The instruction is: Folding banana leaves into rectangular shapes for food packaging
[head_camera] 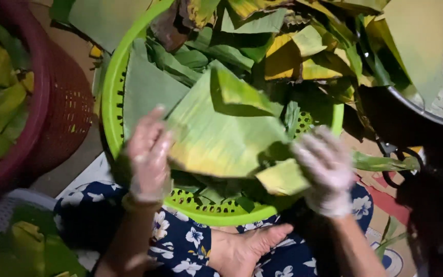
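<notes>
Two gloved hands are working one banana leaf piece (216, 138) over the green basket (109, 107). Left hand (148, 154), in a thin clear glove, is lying with fingers together along the leaf's left edge, seemingly steadying it. Right hand (325, 169) is curling at the lower right corner; exact pinch cannot be told, blur. Leaf is lying tilted on top of the heap of cut leaves (288, 51) filling the basket, likely lifted off the pile for handling. Basket is resting against the person's lap, floral dark cloth (180, 243), keeping it close. Red basket (62, 102) with more leaves is sitting left; metal basin (437, 115) right.
</notes>
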